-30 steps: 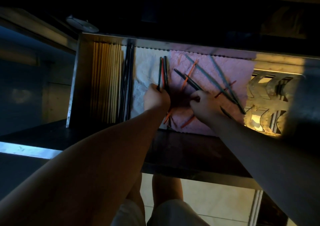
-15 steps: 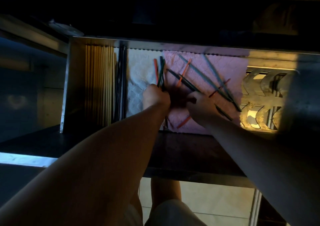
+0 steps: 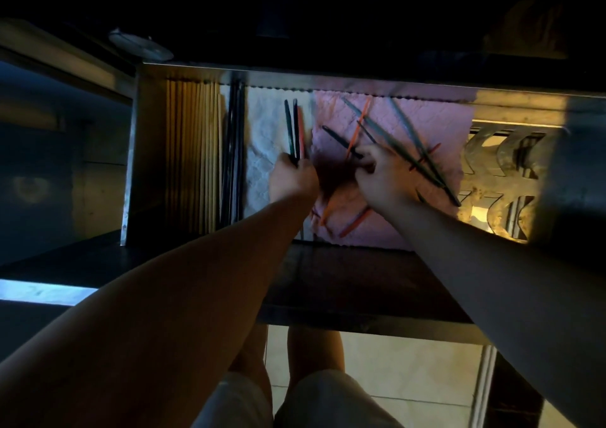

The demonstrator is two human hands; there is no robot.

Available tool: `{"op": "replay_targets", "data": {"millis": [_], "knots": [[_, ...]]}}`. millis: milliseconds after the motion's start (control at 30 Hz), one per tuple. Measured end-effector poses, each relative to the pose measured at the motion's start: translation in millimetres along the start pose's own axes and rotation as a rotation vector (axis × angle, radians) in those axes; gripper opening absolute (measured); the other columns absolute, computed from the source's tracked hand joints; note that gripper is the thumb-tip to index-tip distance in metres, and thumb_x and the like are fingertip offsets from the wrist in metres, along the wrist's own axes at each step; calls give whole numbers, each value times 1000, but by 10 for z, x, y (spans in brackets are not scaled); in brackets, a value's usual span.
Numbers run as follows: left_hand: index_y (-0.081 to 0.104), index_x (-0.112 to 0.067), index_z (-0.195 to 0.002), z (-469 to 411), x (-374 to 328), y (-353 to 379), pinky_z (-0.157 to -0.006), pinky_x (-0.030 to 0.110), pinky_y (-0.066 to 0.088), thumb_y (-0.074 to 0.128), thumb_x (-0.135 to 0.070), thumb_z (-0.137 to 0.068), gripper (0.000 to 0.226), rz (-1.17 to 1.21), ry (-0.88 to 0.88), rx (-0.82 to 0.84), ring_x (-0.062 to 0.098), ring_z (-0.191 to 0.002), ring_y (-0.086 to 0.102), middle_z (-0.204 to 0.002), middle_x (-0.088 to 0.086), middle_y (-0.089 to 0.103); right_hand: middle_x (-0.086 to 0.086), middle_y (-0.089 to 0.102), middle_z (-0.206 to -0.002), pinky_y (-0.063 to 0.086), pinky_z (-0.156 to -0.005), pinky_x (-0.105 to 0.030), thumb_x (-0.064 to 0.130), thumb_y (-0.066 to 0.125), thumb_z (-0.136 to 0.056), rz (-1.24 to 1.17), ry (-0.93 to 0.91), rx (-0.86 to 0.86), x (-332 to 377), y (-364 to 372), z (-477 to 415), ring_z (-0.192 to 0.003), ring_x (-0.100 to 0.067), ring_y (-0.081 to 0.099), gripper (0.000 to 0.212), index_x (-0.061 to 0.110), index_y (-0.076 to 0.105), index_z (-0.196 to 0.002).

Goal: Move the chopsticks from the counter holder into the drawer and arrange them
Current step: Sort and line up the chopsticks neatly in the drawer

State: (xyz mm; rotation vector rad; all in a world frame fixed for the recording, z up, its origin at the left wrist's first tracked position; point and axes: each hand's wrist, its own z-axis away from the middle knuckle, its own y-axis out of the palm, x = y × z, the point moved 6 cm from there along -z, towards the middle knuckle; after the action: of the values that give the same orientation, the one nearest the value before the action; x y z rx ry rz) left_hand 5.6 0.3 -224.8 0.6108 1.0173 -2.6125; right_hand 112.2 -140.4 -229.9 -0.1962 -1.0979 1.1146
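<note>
Both hands work inside the open drawer (image 3: 130,165). The left hand (image 3: 293,180) is clenched round a bundle of three chopsticks (image 3: 294,129), one green, one dark and one red. They lie parallel and point to the far side, over the seam between the white cloth (image 3: 262,139) and the pink cloth (image 3: 436,122). Just right of it, the right hand (image 3: 385,178) pinches one dark chopstick (image 3: 339,139) between thumb and fingertips, the stick slanting far-left.

Loose chopsticks lie crossed on the pink cloth: at least two long green sticks (image 3: 410,136) and about four orange sticks (image 3: 359,126), though the crossings blur the count. At the drawer's left a tidy row of pale wooden chopsticks (image 3: 193,152) lies side by side, too many to count. A few black chopsticks (image 3: 234,152) lie just right of them. A wavy metal rack (image 3: 498,165) sits at the right end.
</note>
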Motion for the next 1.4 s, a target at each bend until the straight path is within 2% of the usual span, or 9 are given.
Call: {"op": "replay_targets", "data": {"millis": [167,333,433,533,700,933,1067,1300,1400], "knots": [[54,-18,-92,16,17,4,-63,27,44,56,-23,-88,7,26,0,64,25,-84,59,-82,2,58,-6,68,-95,50,-89,-43,16,49,-66,-27,43,4,-73,49,-73,-95,-29,64,43,16,65,-106],[60,-14,-65,94,21,235,-57,31,47,76,-31,-74,25,-75,68,194,25,-74,66,-64,2,62,-5,68,-97,44,-78,-25,11,58,-71,99,8,-45,-142,-81,-7,-90,-23,63,34,19,65,-104],[70,-11,-78,118,-20,370,-44,26,36,81,-48,-69,40,-154,60,241,19,-63,60,-63,3,61,-4,69,-98,44,-76,-24,8,59,-74,131,-16,-42,-167,-160,53,-92,-22,64,30,16,65,-101],[71,-5,-90,97,-42,387,-54,27,36,73,-33,-77,31,-252,73,214,29,-81,67,-74,11,65,-3,69,-101,49,-81,-33,11,58,-76,204,-27,56,-197,-223,118,-95,-22,64,28,18,66,-102],[70,-8,-87,114,-49,279,-54,27,33,65,-27,-79,21,-263,94,191,32,-82,66,-62,4,53,-3,64,-106,31,-70,-24,23,59,-81,416,-61,74,-188,-307,199,-101,-24,59,21,24,65,-101],[67,-5,-85,143,65,87,-68,33,52,61,-25,-81,21,-168,70,170,32,-85,67,-85,15,71,-8,44,-130,37,-97,-46,23,55,-82,601,-182,-8,10,-251,162,-121,-35,41,46,24,49,-127],[59,-11,-90,161,64,69,-63,31,42,64,-29,-80,21,-102,24,135,32,-87,63,-90,12,66,-11,41,-135,36,-100,-49,20,56,-86,715,-106,38,45,-150,2,-127,-38,35,45,20,44,-130],[61,-12,-88,297,-41,34,-70,33,47,63,-27,-81,17,53,-21,60,31,-87,62,-91,12,67,-17,59,-118,47,-89,-41,21,50,-92,652,-31,46,104,-144,-164,-112,-36,54,27,11,54,-117],[64,-9,-91,362,-73,75,-58,27,41,58,-28,-86,21,130,-55,47,25,-77,59,-80,7,63,-17,64,-100,52,-75,-41,28,46,-90,585,-57,-65,138,-262,-71,-94,-35,61,26,13,55,-110]]}}
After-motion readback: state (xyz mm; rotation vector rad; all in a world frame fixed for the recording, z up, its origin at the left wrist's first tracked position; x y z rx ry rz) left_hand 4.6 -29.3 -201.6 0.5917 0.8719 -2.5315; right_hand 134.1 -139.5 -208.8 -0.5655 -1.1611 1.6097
